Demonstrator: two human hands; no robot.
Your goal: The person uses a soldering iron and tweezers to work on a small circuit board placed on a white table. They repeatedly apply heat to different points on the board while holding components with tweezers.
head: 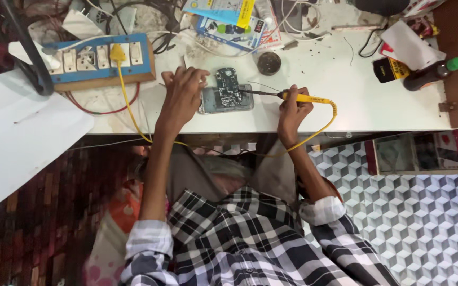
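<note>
My left hand (183, 94) rests on the white table, fingers pressing the left edge of an opened phone (225, 99) with a dark circuit board (228, 86) lying on it. My right hand (291, 108) grips a yellow-handled soldering iron (298, 97), its dark tip pointing left and touching the board's right edge. The iron's yellow cord (322, 127) loops down off the table edge and runs left under my arms.
A blue switch and socket board (99, 58) with a yellow plug sits at the back left. Beyond it lie tangled cables, card packages (229, 24), a small round dark tin (269, 62), a dark bottle with green cap (433, 73) and a white panel (17, 137) at left.
</note>
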